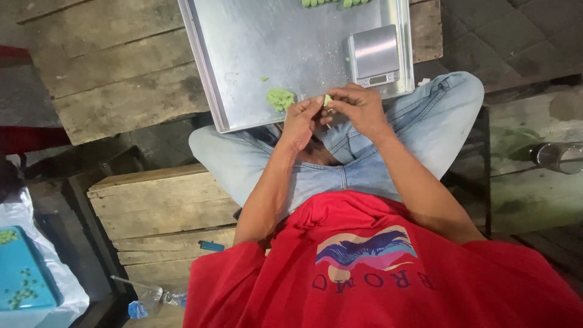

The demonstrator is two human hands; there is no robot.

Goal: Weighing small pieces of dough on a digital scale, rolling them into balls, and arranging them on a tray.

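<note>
Both hands work at the near edge of the tray [243,54]: left hand [302,121] & right hand [358,108] pinch a small green dough bit [327,99] between fingertips, a dough lump [280,98] waits just left, few shaped pieces [334,3] lie at far edge, so most seems left.

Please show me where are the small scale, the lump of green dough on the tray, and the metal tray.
small scale [375,51], head view, its platform.
lump of green dough [280,98], head view, its middle.
metal tray [255,42], head view, bare surface.
</note>
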